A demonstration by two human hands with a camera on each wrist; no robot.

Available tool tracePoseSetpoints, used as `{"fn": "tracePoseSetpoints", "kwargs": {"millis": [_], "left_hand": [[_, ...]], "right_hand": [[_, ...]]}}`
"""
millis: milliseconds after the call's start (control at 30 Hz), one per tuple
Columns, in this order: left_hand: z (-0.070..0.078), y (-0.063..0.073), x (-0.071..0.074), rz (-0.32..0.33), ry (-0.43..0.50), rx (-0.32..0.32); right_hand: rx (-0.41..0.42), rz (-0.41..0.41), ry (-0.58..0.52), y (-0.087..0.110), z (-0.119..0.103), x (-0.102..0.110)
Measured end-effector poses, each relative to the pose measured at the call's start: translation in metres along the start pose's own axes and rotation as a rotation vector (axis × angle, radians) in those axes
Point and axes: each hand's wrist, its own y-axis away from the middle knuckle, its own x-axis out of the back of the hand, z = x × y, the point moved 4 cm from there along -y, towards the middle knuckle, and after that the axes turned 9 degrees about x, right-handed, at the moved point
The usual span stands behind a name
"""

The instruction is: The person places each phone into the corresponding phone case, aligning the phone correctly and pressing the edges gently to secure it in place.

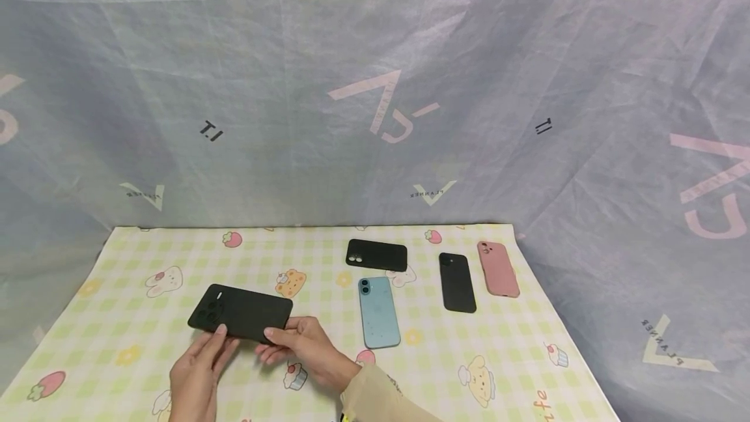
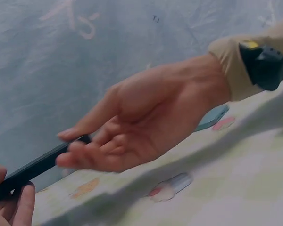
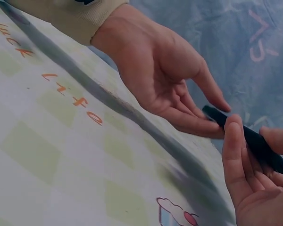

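Note:
Both hands hold a black phone (image 1: 254, 313) above the left part of the table, its back tilted upward. A camera cluster and a small pale slot show at its left end; I cannot tell whether it sits in a case. My left hand (image 1: 196, 370) pinches the near edge below the cameras, thumb on the back. At the other end, my right hand (image 1: 310, 347) grips the corner between thumb and fingers. The left wrist view has the phone (image 2: 40, 164) edge-on with the right hand (image 2: 146, 113) at its end. In the right wrist view, fingers partly cover the phone (image 3: 262, 146).
A light-blue phone (image 1: 381, 318) lies right of the hands. Behind it is a black phone case (image 1: 377, 256) with camera holes. Farther right lie another black phone (image 1: 458, 285) and a pink phone or case (image 1: 499, 271). Grey-blue fabric (image 1: 281, 96) hangs behind the checked tablecloth (image 1: 445, 357).

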Motion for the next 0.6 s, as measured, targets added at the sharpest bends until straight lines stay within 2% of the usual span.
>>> {"fn": "tracePoseSetpoints", "kwargs": {"millis": [133, 233, 367, 600], "left_hand": [[-0.007, 0.003, -0.012, -0.001, -0.079, -0.026], [-0.009, 0.005, -0.017, -0.012, -0.087, -0.056], [-0.008, 0.008, -0.016, -0.013, -0.077, -0.086], [-0.001, 0.007, -0.010, -0.081, -0.152, -0.062]], "right_hand": [[-0.012, 0.001, 0.009, 0.003, 0.002, -0.003], [-0.017, -0.004, 0.004, 0.005, 0.003, -0.005], [-0.025, -0.012, -0.012, 0.006, 0.006, -0.006], [-0.044, -0.041, -0.005, 0.007, 0.009, -0.007]]}}
